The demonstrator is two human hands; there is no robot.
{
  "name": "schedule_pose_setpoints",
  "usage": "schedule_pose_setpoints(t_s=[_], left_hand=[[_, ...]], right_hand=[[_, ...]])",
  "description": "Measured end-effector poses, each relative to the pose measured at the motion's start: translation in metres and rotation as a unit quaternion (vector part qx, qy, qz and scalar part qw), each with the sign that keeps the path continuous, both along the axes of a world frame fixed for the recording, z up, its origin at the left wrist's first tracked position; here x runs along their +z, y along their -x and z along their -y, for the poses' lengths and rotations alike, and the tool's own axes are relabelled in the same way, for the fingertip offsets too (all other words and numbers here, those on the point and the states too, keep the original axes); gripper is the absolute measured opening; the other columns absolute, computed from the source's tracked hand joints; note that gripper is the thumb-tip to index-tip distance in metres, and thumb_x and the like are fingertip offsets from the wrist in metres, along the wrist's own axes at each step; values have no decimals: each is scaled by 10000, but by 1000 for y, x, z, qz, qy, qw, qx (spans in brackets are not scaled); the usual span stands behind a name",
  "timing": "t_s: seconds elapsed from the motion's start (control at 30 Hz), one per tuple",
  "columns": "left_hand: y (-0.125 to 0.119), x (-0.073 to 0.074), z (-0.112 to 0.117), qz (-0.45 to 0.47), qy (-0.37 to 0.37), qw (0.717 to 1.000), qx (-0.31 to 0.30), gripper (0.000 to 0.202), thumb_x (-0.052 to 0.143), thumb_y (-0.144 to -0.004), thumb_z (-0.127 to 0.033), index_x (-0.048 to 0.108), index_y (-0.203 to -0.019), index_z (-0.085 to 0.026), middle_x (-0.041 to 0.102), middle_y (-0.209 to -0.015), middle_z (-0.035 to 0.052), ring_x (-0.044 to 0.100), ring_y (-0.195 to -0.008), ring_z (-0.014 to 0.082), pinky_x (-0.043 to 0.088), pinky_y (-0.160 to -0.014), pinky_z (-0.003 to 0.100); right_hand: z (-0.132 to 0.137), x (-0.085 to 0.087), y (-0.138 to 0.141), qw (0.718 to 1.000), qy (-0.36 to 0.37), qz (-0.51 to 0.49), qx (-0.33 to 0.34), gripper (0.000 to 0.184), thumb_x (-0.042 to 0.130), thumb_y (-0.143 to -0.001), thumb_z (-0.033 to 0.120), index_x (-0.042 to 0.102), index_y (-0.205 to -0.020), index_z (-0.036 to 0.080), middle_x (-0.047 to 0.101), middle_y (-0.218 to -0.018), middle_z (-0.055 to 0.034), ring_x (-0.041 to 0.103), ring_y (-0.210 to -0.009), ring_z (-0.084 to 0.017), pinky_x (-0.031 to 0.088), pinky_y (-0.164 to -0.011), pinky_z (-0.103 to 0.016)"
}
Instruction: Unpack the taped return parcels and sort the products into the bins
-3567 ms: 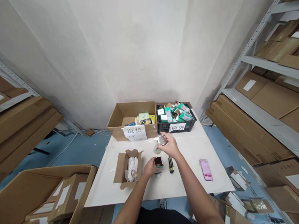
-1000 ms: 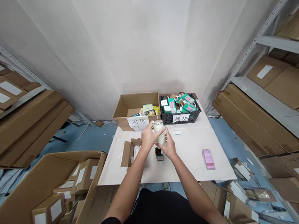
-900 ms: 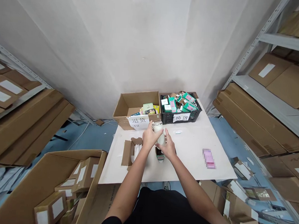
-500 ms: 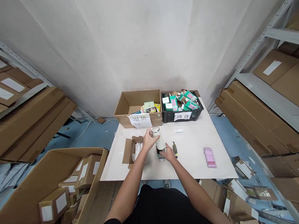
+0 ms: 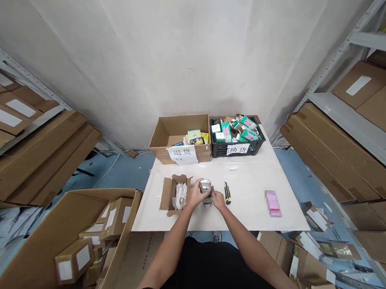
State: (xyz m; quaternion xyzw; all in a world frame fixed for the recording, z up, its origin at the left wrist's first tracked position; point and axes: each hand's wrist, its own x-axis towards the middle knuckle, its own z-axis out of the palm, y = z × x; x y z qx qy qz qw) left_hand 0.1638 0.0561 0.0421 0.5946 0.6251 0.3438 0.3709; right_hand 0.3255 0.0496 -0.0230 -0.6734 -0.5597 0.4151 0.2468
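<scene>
Pale wall (image 5: pixel 185 53) at the back, shelves (image 5: pixel 353 116) on both sides, white table (image 5: pixel 252 186) in front. Left hand (image 5: pixel 195 195) holds the cup (image 5: pixel 205 185), fingers curled round its upper part, narrow grip. Cup is at mid-table toward the near side, roughly upright, shiny top up; lower part hidden at the small box (image 5: pixel 208 202), can't tell how deep it sits. Right hand (image 5: pixel 218 199) is at the right edge of the small box; can't tell if it's pinching or just bracing.

Step in hand looks like fitting cup into small box. Do it well: cup square to the mouth, pressure light and straight down, right hand steadying the wall so no flap folds in. If it binds, lift and re-square rather than force; thin card would likely buckle.

Brown box (image 5: pixel 166 195) with white paper (image 5: pixel 179 196) just left. Cutter (image 5: pixel 227 193) near the right hand, worth avoiding. Carton (image 5: pixel 161 156) and black crate (image 5: pixel 216 151) side by side at the back edge.
</scene>
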Motion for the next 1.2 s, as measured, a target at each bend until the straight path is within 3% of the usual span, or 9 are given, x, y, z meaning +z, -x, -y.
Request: schedule_pose_setpoints(t_s=[0.13,0.23,0.37,0.53,0.7,0.8,0.97,1.07,1.2], left_hand=[[-5,-30,11,-82,-6,996,-37,606,769,-763,-259,629,-1351,-224,589,-1513,130,412,-1521,365,424,-1182,497],[-1,-47,15,-110,10,993,-52,546,763,-778,-270,675,-1312,-193,444,-1636,161,270,-1587,393,330,-1250,532],[12,-52,19,-105,7,992,-74,654,762,-795,-324,601,-1419,-211,403,-1661,165,360,-1555,349,356,-1244,486],[26,-49,21,-126,0,992,32,608,725,-800,-276,593,-1388,-197,509,-1579,167,482,-1471,327,413,-1195,473],[26,-51,23,-125,120,979,107,480,732,-853,-365,652,-1280,-160,763,-1145,151,726,-1113,305,533,-969,412],[20,-54,24,-99,121,984,82,276,693,-895,-341,717,-1116,-176,786,-1047,117,753,-1029,267,538,-922,359],[17,-58,15,-58,77,993,68,461,626,-932,-306,601,-1379,-196,748,-1252,129,754,-1011,240,549,-922,356],[23,-58,-2,-67,76,993,54,489,556,-954,-271,581,-1427,-152,765,-1192,144,740,-1031,256,532,-965,382],[32,-56,-29,-73,113,991,1,346,604,-891,-249,731,-1204,-171,785,-956,83,735,-960,254,533,-929,370]], right_hand=[[2,1,1,1000,4,-9,-27,690,253,-1054,627,642,-651,224,740,-777,-100,684,-800,-239,444,-723,-290],[4,2,-1,999,22,-10,-36,701,265,-1042,665,651,-657,224,725,-735,-94,686,-780,-239,448,-706,-288],[8,1,1,999,39,-17,-34,654,304,-1046,602,672,-669,214,716,-710,-88,690,-760,-232,450,-694,-281],[10,-2,8,999,27,-13,-37,586,321,-1042,514,663,-677,210,736,-758,-86,694,-798,-227,453,-701,-269],[18,-8,16,997,0,-16,-76,611,256,-1043,534,687,-753,211,732,-774,-80,696,-788,-238,480,-701,-279],[25,-10,21,996,-22,-24,-86,643,241,-1046,576,745,-916,199,748,-832,-80,702,-814,-246,505,-737,-287],[30,-7,29,995,-63,-29,-68,643,249,-1060,545,657,-1384,167,786,-1058,-102,710,-966,-261,526,-873,-323],[29,-1,34,996,-61,-3,-65,612,277,-1056,494,653,-1404,159,783,-1110,-125,714,-1013,-277,525,-907,-335],[27,9,41,996,-62,23,-65,539,319,-1040,410,687,-1363,186,788,-1071,-107,721,-975,-273,532,-891,-330]])
